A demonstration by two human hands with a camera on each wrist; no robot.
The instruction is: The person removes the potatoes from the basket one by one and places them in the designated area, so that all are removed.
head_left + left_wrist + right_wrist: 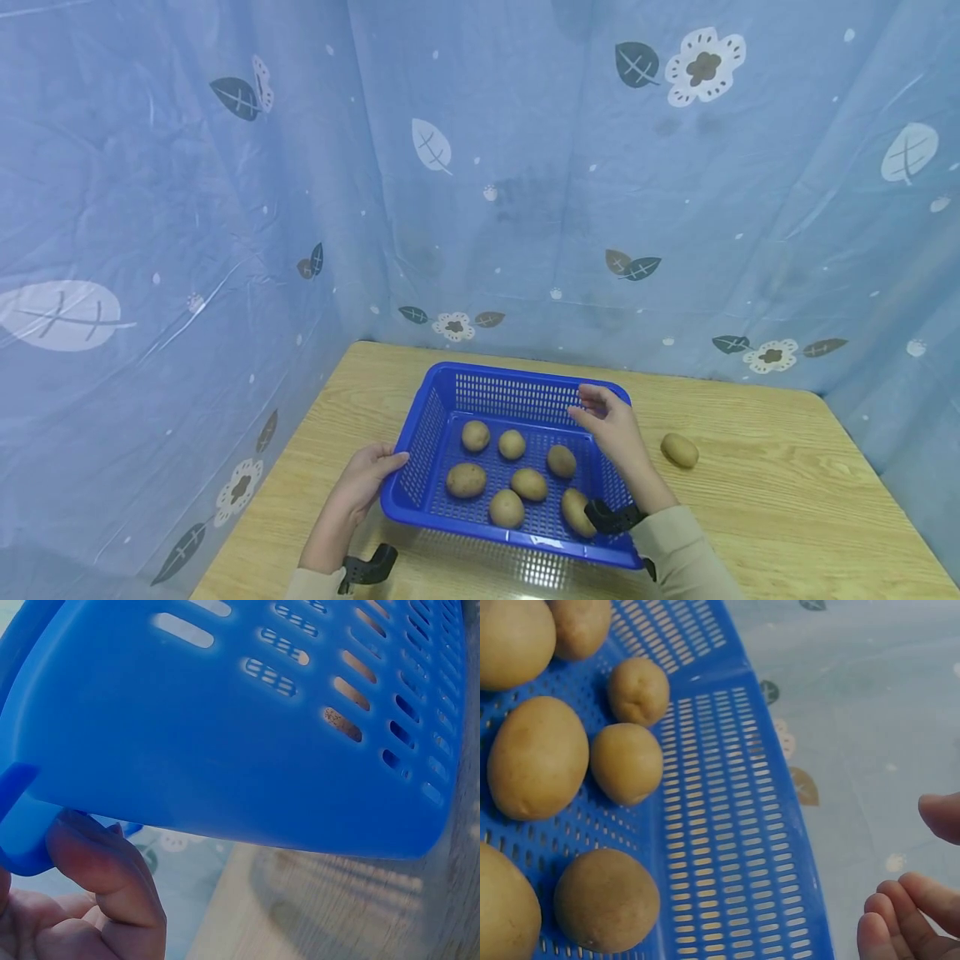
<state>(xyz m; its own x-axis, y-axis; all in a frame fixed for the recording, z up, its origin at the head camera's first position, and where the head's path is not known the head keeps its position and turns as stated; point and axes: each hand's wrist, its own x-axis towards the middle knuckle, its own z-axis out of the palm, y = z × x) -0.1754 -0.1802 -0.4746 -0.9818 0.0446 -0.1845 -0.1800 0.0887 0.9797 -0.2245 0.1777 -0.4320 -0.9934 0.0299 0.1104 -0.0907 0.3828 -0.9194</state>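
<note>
The blue basket, at the frame's lower centre, held loose potatoes. The left hand gripped its left rim; the right hand, empty, loosely bent, was near its upper-right corner. One-sided lifting could have rolled them together.

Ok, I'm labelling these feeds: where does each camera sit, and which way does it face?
Head: worn on the head, facing forward and down at the blue basket and potatoes; left hand, right hand and forearms show.
Left wrist: on that wrist, facing the basket's outer wall; part of the left hand shows.
Right wrist: on that wrist, looking into the basket; right fingers show.
Shared: both wrist views include the basket.
</note>
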